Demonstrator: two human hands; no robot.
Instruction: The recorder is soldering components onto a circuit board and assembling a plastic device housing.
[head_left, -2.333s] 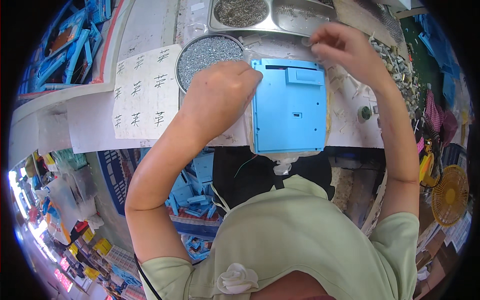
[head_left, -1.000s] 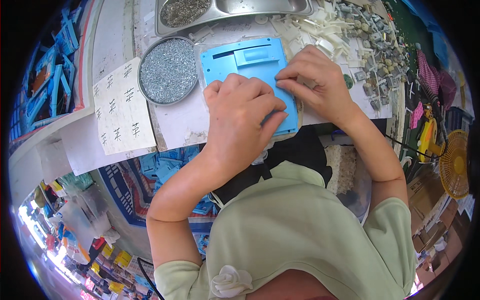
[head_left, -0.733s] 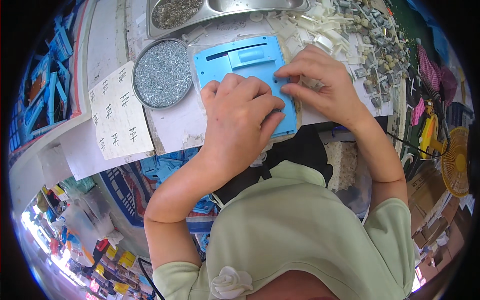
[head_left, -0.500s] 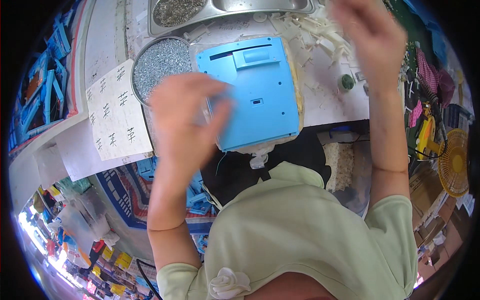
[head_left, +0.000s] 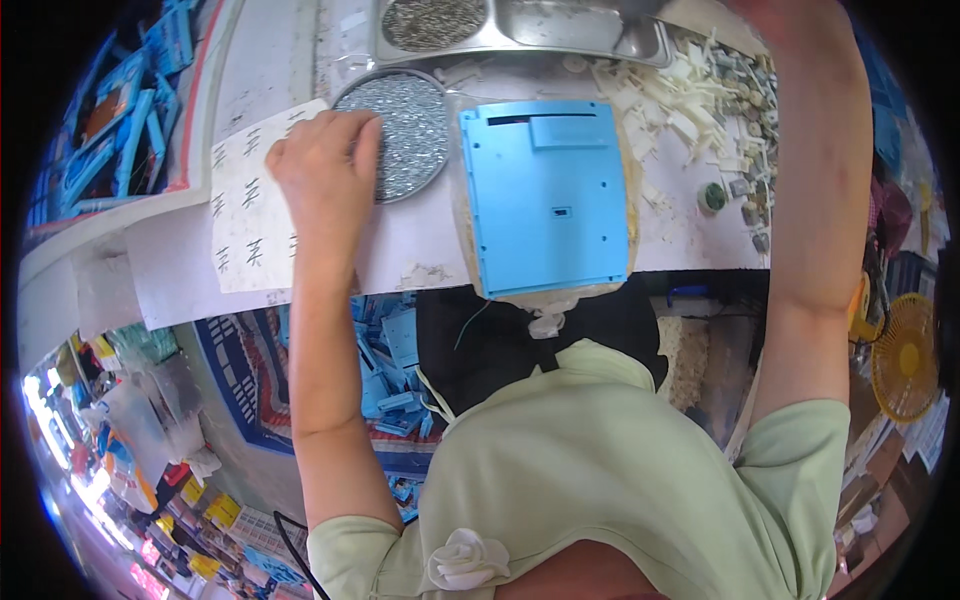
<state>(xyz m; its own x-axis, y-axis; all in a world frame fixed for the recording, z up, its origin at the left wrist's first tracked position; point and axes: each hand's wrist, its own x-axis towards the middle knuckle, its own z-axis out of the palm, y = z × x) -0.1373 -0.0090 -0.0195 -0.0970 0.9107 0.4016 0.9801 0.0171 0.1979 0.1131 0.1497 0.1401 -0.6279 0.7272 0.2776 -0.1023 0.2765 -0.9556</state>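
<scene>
A light-blue plastic housing [head_left: 545, 215] lies flat in front of me, with a slot along its far edge, a small rectangular opening and screw holes. Under it sits a plastic-wrapped pad [head_left: 633, 190], showing at the sides. My left hand [head_left: 328, 165] is at the left rim of a round metal dish of small silvery screws [head_left: 412, 130]. Its fingers are curled in; whatever they may hold is hidden. Up at the far right, my right hand [head_left: 805, 30] is partly cut off by the picture's edge, and its fingers do not show.
A steel tray [head_left: 570, 30] with compartments, one full of small metal pieces, stands at the back. White plastic parts [head_left: 680, 110] and a small green round container [head_left: 711, 198] lie to the right. Left are a sheet with handwriting [head_left: 250, 200] and a bin of blue parts [head_left: 125, 130].
My left hand has moved from over the housing's left edge to the screw dish, its fingers now curled. The right hand has gone farther up and right. The whole view has shifted slightly.
</scene>
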